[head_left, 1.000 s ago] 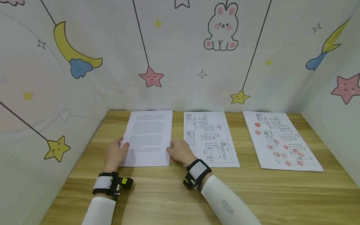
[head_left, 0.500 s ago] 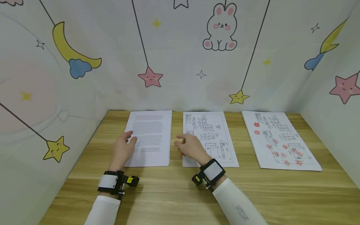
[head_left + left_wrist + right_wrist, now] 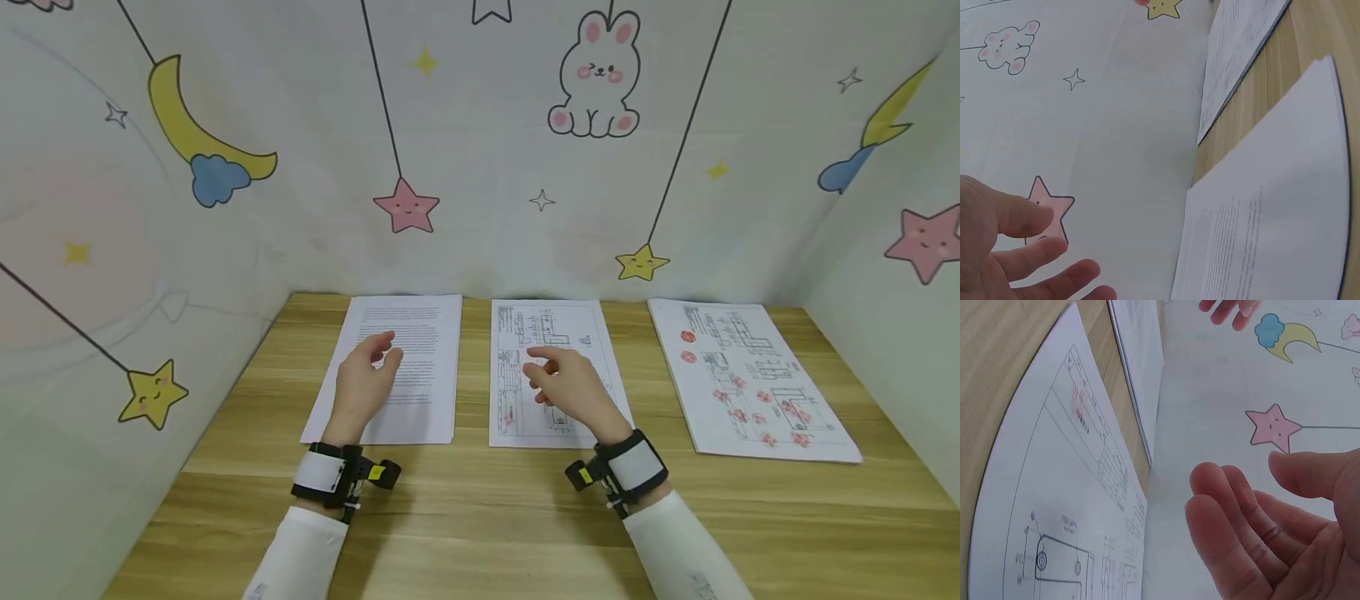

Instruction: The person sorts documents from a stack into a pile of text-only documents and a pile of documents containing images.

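Over the left stack of printed text pages hovers my left hand, its fingers relaxed and nothing in them. The left wrist view shows that hand's fingers raised above the level of the pages. My right hand hangs over the middle stack of technical drawings, fingers loosely bent and holding nothing. In the right wrist view its fingers are apart from the drawing sheet. That sheet bears line drawings and a small red mark near one corner.
At the right lies a third stack of drawings with several round red stamp marks. All three stacks lie on a wood-grain table. A white cloth backdrop with cartoon prints stands behind and at both sides.
Both hands have let go of the text stack's side edges, lifted and moved to the right. The left is now over the text pages, the right over the middle drawings.
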`<move>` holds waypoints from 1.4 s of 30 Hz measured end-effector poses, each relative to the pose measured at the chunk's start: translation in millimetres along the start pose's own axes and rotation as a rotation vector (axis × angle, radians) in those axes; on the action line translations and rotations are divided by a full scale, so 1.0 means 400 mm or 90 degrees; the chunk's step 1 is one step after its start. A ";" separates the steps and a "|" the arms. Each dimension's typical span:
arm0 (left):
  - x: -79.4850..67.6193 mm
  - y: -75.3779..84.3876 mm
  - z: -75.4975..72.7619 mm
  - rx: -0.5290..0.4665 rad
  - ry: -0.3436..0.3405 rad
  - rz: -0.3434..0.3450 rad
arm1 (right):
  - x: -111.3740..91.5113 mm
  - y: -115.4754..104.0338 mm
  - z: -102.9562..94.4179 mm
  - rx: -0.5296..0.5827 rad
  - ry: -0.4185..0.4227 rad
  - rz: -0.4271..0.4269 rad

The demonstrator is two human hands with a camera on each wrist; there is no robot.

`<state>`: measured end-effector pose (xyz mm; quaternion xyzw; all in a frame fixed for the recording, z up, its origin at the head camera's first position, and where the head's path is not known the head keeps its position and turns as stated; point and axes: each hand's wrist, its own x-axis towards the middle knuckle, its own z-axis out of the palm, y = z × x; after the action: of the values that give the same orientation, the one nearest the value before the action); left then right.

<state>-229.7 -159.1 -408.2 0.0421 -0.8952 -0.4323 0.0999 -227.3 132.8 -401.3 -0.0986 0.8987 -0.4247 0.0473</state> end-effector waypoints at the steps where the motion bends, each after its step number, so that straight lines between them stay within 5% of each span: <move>1: 0.000 0.008 0.008 -0.009 -0.002 0.006 | -0.003 0.007 -0.011 0.001 0.003 0.002; 11: -0.008 0.106 0.101 -0.068 -0.027 0.055 | -0.032 0.058 -0.126 0.011 0.044 -0.002; 23: -0.012 0.168 0.172 -0.118 -0.073 0.077 | -0.067 0.112 -0.238 0.010 0.093 0.048; 36: -0.060 0.252 0.293 -0.134 -0.166 0.157 | -0.122 0.171 -0.312 -0.045 0.180 0.084; 42: -0.067 0.271 0.321 -0.147 -0.186 0.156 | -0.141 0.210 -0.358 -0.055 0.206 0.128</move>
<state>-230.0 11.0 -405.2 -0.1419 -0.8431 -0.5180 0.0253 -207.9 305.0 -375.3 0.0596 0.9173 -0.3890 -0.0601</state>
